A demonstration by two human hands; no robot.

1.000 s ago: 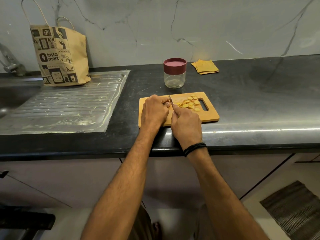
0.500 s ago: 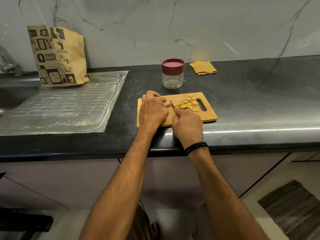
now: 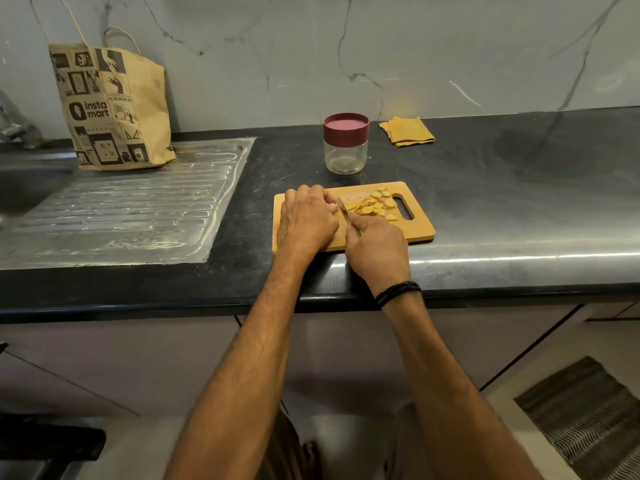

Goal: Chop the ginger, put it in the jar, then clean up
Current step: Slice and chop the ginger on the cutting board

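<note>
A wooden cutting board [image 3: 415,230] lies on the black counter near its front edge. Several yellow ginger slices [image 3: 375,206] are piled near the board's handle slot. My left hand [image 3: 306,220] is curled over the uncut ginger, which it hides, on the board's left half. My right hand [image 3: 377,251] grips a small knife [image 3: 343,206] whose blade stands between my left fingertips and the slices. Behind the board stands a glass jar [image 3: 345,152], its maroon lid on and nothing visible inside.
A folded yellow cloth [image 3: 407,131] lies by the wall right of the jar. A printed paper bag [image 3: 110,109] stands on the steel drainboard [image 3: 121,216] at left, with the sink beyond. A striped mat [image 3: 588,410] lies on the floor at right.
Both hands stay on the board, the knife blade working up and down at the ginger by my left fingertips. The view has shifted slightly.
</note>
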